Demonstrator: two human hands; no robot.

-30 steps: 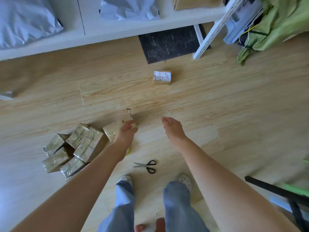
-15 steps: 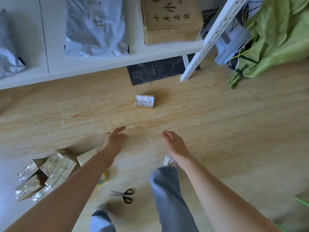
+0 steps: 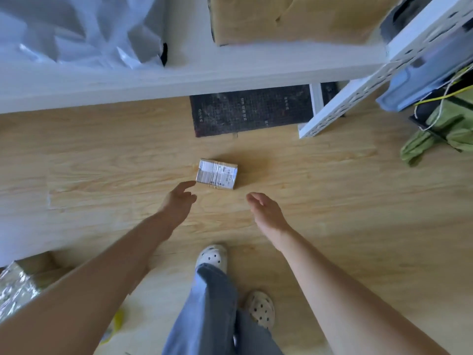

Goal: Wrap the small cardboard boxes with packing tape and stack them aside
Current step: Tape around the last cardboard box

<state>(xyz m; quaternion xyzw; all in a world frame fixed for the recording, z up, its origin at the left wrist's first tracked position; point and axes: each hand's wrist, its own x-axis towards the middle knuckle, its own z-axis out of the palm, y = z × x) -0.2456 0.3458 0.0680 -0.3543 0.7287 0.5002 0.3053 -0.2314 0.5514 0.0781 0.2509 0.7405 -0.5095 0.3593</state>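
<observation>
Both arms are stretched out over the wooden floor (image 3: pixel 332 201), and the small cardboard box (image 3: pixel 217 174), glossy with tape and a white label on top, lies flat on the boards just in front of the shelf's (image 3: pixel 230 75) front edge, beside the dark mat (image 3: pixel 253 111). The left hand (image 3: pixel 178 203) is extended with fingers loosely spread, grip apart and holding nothing, its fingertips just beside the box's near left corner; contact cannot be made out. The right hand (image 3: pixel 266 211) hangs with the palm turned inward, fingers straight and together, grip apart too, a little off from the box's near right corner. At the floor's lower left edge sits a shiny taped box (image 3: pixel 15 288). Two white clogs (image 3: pixel 212 256) stand below the hands.
</observation>
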